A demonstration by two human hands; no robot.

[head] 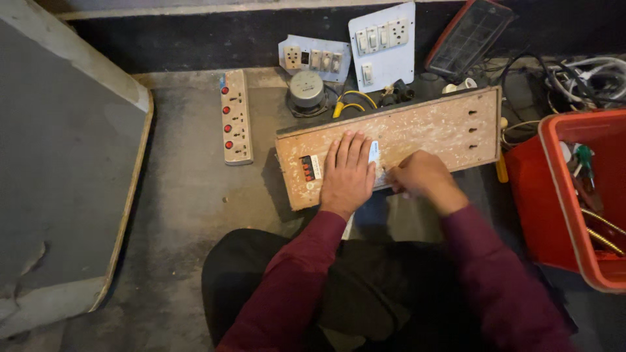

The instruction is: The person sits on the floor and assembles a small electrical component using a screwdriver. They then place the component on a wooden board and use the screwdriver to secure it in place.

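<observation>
A long wooden switch board (430, 133), worn and pale-speckled, lies tilted on the floor in front of me. My left hand (347, 171) rests flat on it, fingers together, pressing on a white fitting (373, 152) next to a small black and red switch block (308, 168). My right hand (420, 179) is curled at the board's near edge, right beside the white fitting; whatever it grips is hidden by the fingers. Three slots are cut in the board's right end.
A beige power strip (236, 117) with red switches lies to the left. Behind the board are two white switch plates (383, 44), a round grey part (306, 90), yellow wires (352, 101) and cables. A red plastic tub (574, 195) of tools stands at right. A grey slab (59, 163) is left.
</observation>
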